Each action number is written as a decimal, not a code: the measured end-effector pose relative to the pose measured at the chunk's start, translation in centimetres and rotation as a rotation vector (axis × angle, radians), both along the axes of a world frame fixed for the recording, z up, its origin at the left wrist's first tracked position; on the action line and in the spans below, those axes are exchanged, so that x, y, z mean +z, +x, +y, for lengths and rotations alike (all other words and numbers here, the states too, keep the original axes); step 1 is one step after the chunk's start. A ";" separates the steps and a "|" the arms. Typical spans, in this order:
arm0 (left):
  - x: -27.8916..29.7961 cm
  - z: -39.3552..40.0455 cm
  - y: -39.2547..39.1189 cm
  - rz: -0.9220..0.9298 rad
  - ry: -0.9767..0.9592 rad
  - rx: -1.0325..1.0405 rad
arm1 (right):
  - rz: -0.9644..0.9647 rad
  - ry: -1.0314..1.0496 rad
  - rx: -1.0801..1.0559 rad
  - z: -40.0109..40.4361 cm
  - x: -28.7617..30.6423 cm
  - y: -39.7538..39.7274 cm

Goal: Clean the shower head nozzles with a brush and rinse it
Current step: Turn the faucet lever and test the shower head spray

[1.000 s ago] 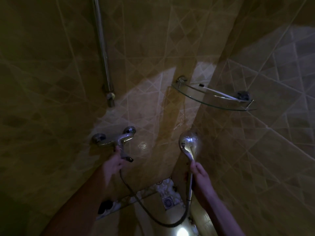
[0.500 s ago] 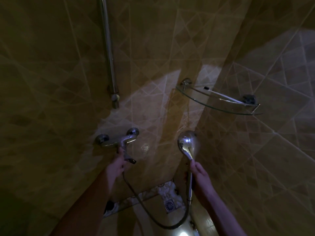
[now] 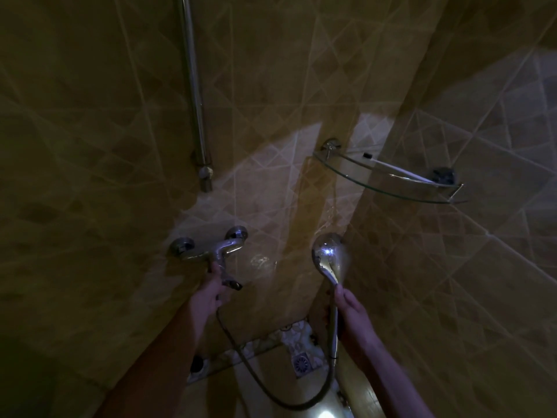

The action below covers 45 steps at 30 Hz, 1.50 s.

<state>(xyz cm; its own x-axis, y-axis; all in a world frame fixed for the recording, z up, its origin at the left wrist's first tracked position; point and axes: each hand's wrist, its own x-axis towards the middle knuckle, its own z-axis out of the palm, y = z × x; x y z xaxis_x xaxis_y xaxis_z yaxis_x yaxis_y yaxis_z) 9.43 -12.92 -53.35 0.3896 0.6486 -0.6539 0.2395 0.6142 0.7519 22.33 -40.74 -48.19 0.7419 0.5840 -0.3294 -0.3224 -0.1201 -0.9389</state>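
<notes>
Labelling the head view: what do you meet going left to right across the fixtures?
Vertical metal wall pipe → chrome mixer tap, left hand on its lever → chrome handheld shower head, held by right hand → glass corner shelf.

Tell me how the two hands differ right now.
The left hand grips the tap lever on the wall mixer; the right hand holds the shower head by its handle. The left sits nearer the wall, the right lower and nearer the corner. Both are bare and closed around chrome fittings.

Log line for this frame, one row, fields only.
phase: rinse | left hand: on mixer tap lever | right hand: holding shower head by handle | brush: on glass shelf
</notes>
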 end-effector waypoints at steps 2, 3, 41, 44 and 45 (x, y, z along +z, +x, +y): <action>-0.1 -0.1 0.1 -0.020 -0.016 0.010 | 0.011 0.007 0.007 0.0 0.0 0.0; -0.2 -0.1 0.1 -0.032 -0.026 0.014 | 0.012 0.009 0.015 -0.1 0.0 0.1; -0.6 0.1 0.1 -0.005 0.031 0.008 | -0.059 -0.035 0.024 -0.2 -1.4 1.1; -0.6 0.0 0.1 -0.007 0.039 0.016 | -0.048 -0.048 0.039 -0.3 -1.6 1.1; -0.7 0.0 0.2 -0.011 0.040 0.021 | -0.043 -0.052 0.046 -0.3 -1.5 1.1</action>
<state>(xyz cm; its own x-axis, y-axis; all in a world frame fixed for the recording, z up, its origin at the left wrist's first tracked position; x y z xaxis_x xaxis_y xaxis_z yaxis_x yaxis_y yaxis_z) 9.58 -12.97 -54.02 0.3828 0.6824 -0.6227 0.2183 0.5882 0.7787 23.38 -41.07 -49.68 0.7289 0.6005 -0.3287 -0.2753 -0.1823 -0.9439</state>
